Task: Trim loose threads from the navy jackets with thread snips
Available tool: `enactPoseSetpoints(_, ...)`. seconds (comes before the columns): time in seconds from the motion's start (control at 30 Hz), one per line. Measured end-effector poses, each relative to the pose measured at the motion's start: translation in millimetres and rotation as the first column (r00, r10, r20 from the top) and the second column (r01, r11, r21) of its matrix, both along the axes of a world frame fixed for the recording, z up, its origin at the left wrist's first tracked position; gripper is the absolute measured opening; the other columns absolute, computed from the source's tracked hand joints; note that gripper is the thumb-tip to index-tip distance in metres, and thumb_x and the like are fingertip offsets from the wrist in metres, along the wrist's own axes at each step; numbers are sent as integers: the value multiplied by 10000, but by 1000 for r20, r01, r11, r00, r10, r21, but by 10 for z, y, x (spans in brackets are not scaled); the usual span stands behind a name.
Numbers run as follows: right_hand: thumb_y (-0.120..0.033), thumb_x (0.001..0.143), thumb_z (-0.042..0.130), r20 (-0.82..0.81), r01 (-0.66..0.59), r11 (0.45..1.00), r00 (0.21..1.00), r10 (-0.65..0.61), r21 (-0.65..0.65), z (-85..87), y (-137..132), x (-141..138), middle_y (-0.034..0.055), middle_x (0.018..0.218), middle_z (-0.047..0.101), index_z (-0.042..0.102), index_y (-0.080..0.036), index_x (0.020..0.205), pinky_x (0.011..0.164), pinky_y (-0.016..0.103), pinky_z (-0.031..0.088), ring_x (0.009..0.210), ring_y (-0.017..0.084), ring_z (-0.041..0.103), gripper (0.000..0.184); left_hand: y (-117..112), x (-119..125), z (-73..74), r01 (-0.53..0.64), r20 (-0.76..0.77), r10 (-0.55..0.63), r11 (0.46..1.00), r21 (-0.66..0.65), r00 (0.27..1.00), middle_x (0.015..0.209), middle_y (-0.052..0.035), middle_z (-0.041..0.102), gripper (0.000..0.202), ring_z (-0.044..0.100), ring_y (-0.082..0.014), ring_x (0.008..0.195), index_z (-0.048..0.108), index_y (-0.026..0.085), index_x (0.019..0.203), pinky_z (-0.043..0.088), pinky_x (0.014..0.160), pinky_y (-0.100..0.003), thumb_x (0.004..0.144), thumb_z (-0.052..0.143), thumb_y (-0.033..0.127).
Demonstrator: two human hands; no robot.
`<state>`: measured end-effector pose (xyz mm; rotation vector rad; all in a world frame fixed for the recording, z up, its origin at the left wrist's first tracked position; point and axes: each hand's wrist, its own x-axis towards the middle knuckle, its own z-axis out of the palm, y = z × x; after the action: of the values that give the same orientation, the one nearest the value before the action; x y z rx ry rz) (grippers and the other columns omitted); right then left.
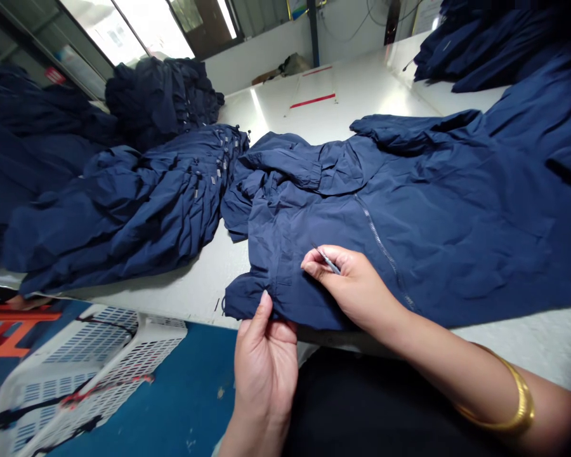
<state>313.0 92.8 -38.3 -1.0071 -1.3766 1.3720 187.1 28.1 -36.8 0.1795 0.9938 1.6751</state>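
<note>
While the left hand [264,374] pinches the hem of a navy zip jacket [361,241] between thumb and fingers, the right hand [352,285] lies on the fabric just beside it, gripping a slim pointed tool [328,260] between thumb and forefinger. A gold bangle [504,393] circles the right forearm. The jacket is spread at the near edge of a white counter [342,95], touching a fanned stack of navy jackets [124,209]. More navy piles [162,95] sit beyond, and red tape strips [313,100] mark the counter. Below, a white perforated plastic crate [90,374] sits on a blue floor [181,393]. The jacket runs out of frame on the right, and the tool is too thin to identify exactly.
</note>
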Motion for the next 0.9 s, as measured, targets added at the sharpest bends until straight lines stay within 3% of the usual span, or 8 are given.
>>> enactPoseSetpoints(0.33, -230, 865, 557, 310, -127, 990, 945, 103, 57, -259, -25, 37, 0, 746, 610, 591, -174, 714, 689, 247, 409, 732, 139, 540, 165, -431, -456, -334, -203, -211, 172, 970, -136, 962, 920, 7, 732, 138, 702, -134, 909, 661, 191, 902, 586, 872, -312, 820, 678, 81)
enactPoseSetpoints(0.47, -225, 866, 559, 360, -157, 986, 924, 126, 57, -316, -38, 31, -11, 715, 590, 582, -179, 706, 674, 241, 398, 703, 132, 525, 168, -566, -593, -350, -339, -448, 307, 941, 9, 840, 1000, 38, 694, 214, 641, -115, 1083, 625, 258, 984, 485, 1027, -317, 839, 678, 111)
enactPoseSetpoints(0.57, -234, 866, 561, 372, -157, 987, 919, 131, 41, -316, -36, 25, -15, 701, 576, 584, -178, 709, 670, 243, 393, 700, 133, 525, 168, -564, -625, -320, -310, -745, 321, 937, 160, 585, 1232, -3, 635, 200, 534, -168, 1269, 638, 278, 1027, 374, 1126, -367, 860, 674, 173)
enactPoseSetpoints(0.67, -231, 870, 560, 380, -172, 984, 914, 141, 47, -297, -53, 6, -10, 715, 585, 582, -178, 708, 682, 248, 394, 707, 135, 530, 172, -469, -673, -325, -104, -985, 106, 990, 92, 136, 1310, -39, 604, 134, 495, -232, 1307, 709, 277, 989, 308, 1156, -436, 871, 661, 236)
enactPoseSetpoints(0.73, -223, 879, 557, 398, -199, 976, 905, 150, 84, -287, -84, -22, -3, 735, 599, 590, -178, 721, 693, 252, 395, 718, 138, 540, 168, -369, -713, -367, 31, -989, 10, 1000, 6, -148, 1329, -50, 601, 140, 464, -269, 1336, 741, 291, 978, 217, 1188, -501, 862, 667, 265)
enactPoseSetpoints(0.77, -217, 885, 552, 415, -217, 970, 897, 154, 111, -285, -105, -42, 4, 753, 607, 596, -178, 731, 701, 255, 394, 731, 142, 545, 164, -315, -728, -398, 71, -969, -5, 997, -23, -247, 1337, -58, 599, 160, 450, -285, 1349, 745, 299, 997, 168, 1196, -531, 853, 677, 283)
enactPoseSetpoints(0.83, -199, 895, 541, 457, -264, 952, 873, 167, 156, -294, -158, -91, 20, 795, 617, 609, -180, 759, 712, 261, 391, 764, 152, 550, 153, -215, -739, -462, 100, -934, -32, 992, -72, -355, 1352, -76, 596, 211, 444, -317, 1352, 740, 306, 1032, 115, 1186, -592, 826, 702, 329)
enactPoseSetpoints(0.9, -182, 901, 530, 501, -313, 935, 844, 194, 165, -315, -216, -143, 29, 830, 617, 614, -184, 779, 712, 262, 387, 785, 157, 546, 148, -137, -724, -512, 91, -914, -58, 991, -103, -402, 1331, -83, 613, 200, 467, -339, 1326, 746, 301, 983, 102, 1162, -641, 791, 728, 355)
